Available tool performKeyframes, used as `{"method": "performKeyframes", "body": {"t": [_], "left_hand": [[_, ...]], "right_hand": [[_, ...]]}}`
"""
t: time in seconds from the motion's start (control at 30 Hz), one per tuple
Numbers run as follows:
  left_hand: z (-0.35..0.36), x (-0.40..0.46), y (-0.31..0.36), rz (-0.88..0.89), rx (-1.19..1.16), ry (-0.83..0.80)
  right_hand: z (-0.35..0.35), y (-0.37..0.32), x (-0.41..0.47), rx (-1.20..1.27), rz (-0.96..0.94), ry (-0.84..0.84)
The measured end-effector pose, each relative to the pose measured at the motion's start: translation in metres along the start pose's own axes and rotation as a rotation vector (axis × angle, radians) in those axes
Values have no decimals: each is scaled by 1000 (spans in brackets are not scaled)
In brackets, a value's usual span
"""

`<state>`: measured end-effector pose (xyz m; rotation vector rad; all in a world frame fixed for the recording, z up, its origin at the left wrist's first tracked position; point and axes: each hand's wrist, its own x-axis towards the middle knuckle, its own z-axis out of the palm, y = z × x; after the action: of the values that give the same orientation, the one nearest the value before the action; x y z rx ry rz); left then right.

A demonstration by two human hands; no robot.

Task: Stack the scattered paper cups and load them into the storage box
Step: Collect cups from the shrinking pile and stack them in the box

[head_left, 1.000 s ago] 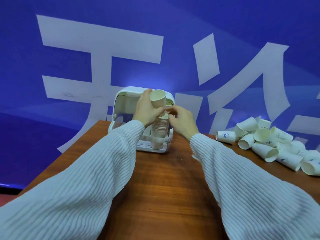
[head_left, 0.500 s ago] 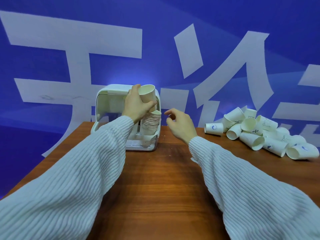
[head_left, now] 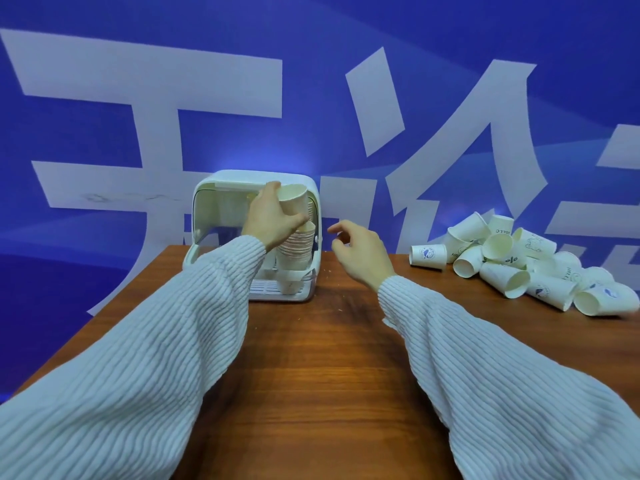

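Note:
A white storage box (head_left: 221, 181) with its front open stands at the table's far edge. Inside its right part rises a tall stack of paper cups (head_left: 297, 247). My left hand (head_left: 272, 216) grips the top cup of that stack, thumb in front and fingers behind. My right hand (head_left: 360, 252) hovers just right of the box, fingers loosely curled and holding nothing. A heap of loose paper cups (head_left: 512, 261) lies on its sides at the table's right.
The wooden table (head_left: 311, 368) spans the foreground, its left edge running diagonally. A blue wall with large white characters rises directly behind the box. Both my white ribbed sleeves cover the near part of the table.
My right hand let go of the cup stack and drew back to the right. My left hand stayed on the top cup.

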<state>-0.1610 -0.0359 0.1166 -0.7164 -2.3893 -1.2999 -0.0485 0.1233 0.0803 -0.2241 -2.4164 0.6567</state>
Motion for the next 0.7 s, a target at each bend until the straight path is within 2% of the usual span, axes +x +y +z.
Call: {"method": "performKeyframes", "body": {"t": [0.07, 0.23, 0.47, 0.53, 0.6, 0.63, 0.7], "left_hand": [[0, -2, -5, -4, 102, -40], [1, -13, -12, -58, 419, -265], [2, -16, -8, -12, 567, -297], [12, -17, -3, 107, 585, -151], [28, -26, 9, 304, 547, 28], [39, -31, 17, 403, 521, 70], [67, -44, 34, 557, 466, 53]], "right_hand": [[0, 0, -1, 1, -6, -3], [1, 3, -3, 12, -3, -4], [-5, 16, -18, 11, 32, -25], [-12, 25, -22, 13, 57, -29], [-19, 34, -25, 22, 92, -35], [-23, 41, -27, 23, 112, -35], [-30, 57, -29, 19, 154, -20]]}}
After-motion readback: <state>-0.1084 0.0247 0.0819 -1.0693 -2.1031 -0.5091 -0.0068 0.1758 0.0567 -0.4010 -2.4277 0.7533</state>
